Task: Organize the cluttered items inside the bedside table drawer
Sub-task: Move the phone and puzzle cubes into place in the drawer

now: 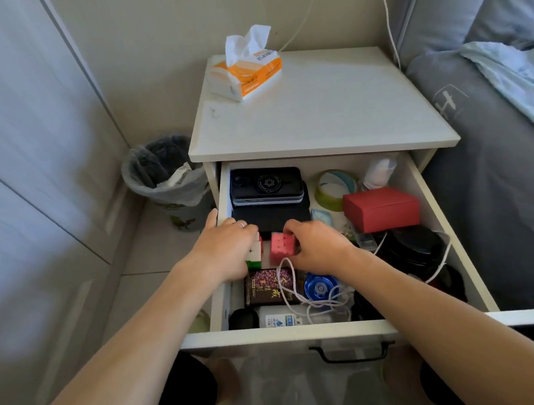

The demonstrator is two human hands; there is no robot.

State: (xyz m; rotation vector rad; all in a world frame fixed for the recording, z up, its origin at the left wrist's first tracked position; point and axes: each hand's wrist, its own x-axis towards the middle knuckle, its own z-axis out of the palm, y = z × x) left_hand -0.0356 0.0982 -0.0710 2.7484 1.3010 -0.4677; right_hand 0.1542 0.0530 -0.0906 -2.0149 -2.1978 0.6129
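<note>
Your right hand (318, 247) has its grip curled around the pink cube (282, 246), mid-drawer (429, 197). Your left hand (228, 252) grips the multicolored cube (254, 256) just beside it; both arms reach in palms-down.

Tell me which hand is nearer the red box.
Right. The right hand grips the pink cube just left of the red box; the left hand lies farther left, on another cube.
</note>
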